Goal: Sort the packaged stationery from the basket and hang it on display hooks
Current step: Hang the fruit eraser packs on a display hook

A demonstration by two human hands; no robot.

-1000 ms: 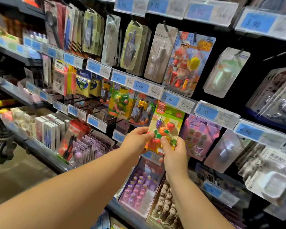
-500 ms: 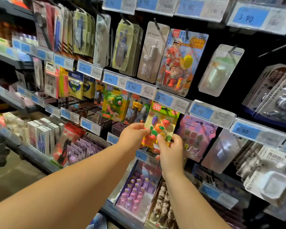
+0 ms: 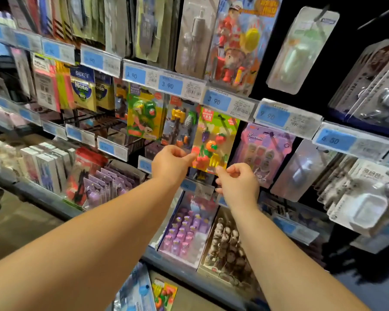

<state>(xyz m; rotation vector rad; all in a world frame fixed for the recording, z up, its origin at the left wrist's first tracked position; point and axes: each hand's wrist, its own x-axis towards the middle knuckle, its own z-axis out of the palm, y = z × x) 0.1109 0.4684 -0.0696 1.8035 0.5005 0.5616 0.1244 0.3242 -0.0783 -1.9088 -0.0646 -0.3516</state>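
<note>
A yellow-green fruit eraser pack (image 3: 213,140) hangs upright against the display wall, its top just under a blue 3.90 price label (image 3: 217,101). My left hand (image 3: 170,163) pinches the pack's lower left edge between thumb and fingers. My right hand (image 3: 237,181) sits just below the pack with fingers loosely curled; only its thumb tip touches the bottom edge. A thin black hook (image 3: 222,119) shows at the pack's upper right. More packaged stationery (image 3: 164,292), including another fruit pack, lies at the bottom of the view.
Neighbouring hooks carry a vegetable eraser pack (image 3: 181,124) on the left and a purple pack (image 3: 262,151) on the right. Boxes of small erasers (image 3: 184,232) stand on the shelf below. Price label rails jut out in front of every row.
The view moved closer to the wall. The pack went up and back toward the hook. My right hand let go of its front and dropped below the bottom edge; the left still pinches it.
</note>
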